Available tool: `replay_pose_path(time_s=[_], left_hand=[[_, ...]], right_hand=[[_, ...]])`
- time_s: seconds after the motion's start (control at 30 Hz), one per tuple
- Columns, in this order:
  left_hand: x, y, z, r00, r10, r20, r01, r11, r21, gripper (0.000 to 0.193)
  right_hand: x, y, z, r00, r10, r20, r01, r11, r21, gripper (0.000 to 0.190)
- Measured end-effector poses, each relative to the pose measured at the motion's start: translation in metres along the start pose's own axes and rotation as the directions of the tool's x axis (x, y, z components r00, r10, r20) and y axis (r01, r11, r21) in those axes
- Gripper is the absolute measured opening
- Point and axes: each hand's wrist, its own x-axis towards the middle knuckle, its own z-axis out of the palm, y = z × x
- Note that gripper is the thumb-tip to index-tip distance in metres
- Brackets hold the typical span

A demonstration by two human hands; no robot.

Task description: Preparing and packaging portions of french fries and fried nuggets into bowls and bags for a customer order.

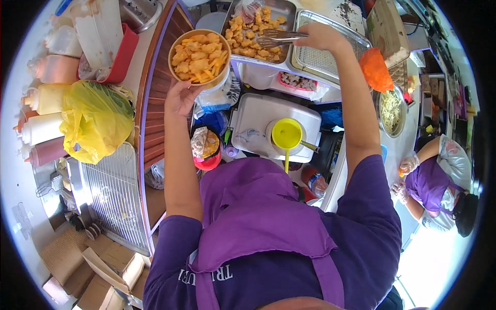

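My left hand [182, 95] holds up a round brown paper bowl [174, 75] by its lower side. Pieces of fried battered chicken [195, 54] and yellow fries [211, 71] fill the bowl. My right hand [319, 37] grips metal serving tongs [283, 37], whose ends are over a steel tray [290, 7]. Loose fried pieces [248, 37] lie in that tray, with a clear plastic bag [248, 9] at its far side. Whether the tongs pinch a piece cannot be told. Beneath my right forearm lies a wire draining rack [325, 54] in a second tray.
At left stand several squeeze bottles [46, 100], a yellow plastic bag [97, 120] and a red bin [126, 50]. Below my arms, a yellow-green ladle [286, 133] rests over a container on a white lid [248, 112]. A bowl of shreds [391, 110] and a gloved co-worker [430, 178] are at right.
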Motion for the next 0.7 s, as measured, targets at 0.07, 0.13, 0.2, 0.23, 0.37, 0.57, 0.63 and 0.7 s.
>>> replay_pose_path(time_s=[0.07, 0.13, 0.2, 0.23, 0.37, 0.57, 0.63, 0.7], left_hand=[[-0.003, -0.002, -0.002, 1.0, 0.005, 0.006, -0.005, 1.0, -0.018, 0.054], [-0.005, -0.002, -0.005, 1.0, -0.002, -0.023, 0.001, 0.999, -0.041, 0.053], [-0.004, -0.004, -0.004, 0.999, -0.005, -0.034, 0.003, 0.999, -0.045, 0.053], [-0.003, -0.005, -0.003, 0.999, -0.01, -0.041, 0.008, 0.999, -0.052, 0.053], [0.008, -0.018, 0.016, 0.999, -0.026, -0.03, 0.022, 0.992, -0.125, 0.054], [0.031, -0.033, 0.042, 0.997, -0.043, 0.057, 0.055, 0.974, -0.219, 0.052], [0.039, -0.038, 0.045, 0.998, -0.069, 0.003, 0.067, 0.964, -0.257, 0.05], [0.046, -0.041, 0.05, 0.996, -0.088, -0.009, 0.081, 0.95, -0.301, 0.05]], right_hand=[[0.007, -0.008, 0.016, 0.999, 0.02, -0.037, -0.022, 0.998, -0.061, 0.039], [0.012, -0.019, 0.019, 0.997, 0.026, -0.078, -0.036, 0.992, -0.121, 0.039], [0.015, -0.026, 0.017, 0.996, 0.07, -0.058, -0.077, 0.987, -0.143, 0.039], [0.016, -0.024, 0.015, 0.996, 0.06, -0.059, -0.068, 0.987, -0.143, 0.039], [-0.002, 0.003, -0.003, 0.981, -0.055, -0.187, 0.055, 0.998, -0.007, 0.037], [-0.034, -0.021, -0.039, 0.954, -0.169, -0.246, 0.237, 0.931, 0.278, 0.034], [-0.03, -0.035, -0.039, 0.96, -0.207, -0.188, 0.263, 0.897, 0.355, 0.034], [-0.023, -0.044, -0.033, 0.957, -0.249, -0.148, 0.29, 0.846, 0.448, 0.034]])
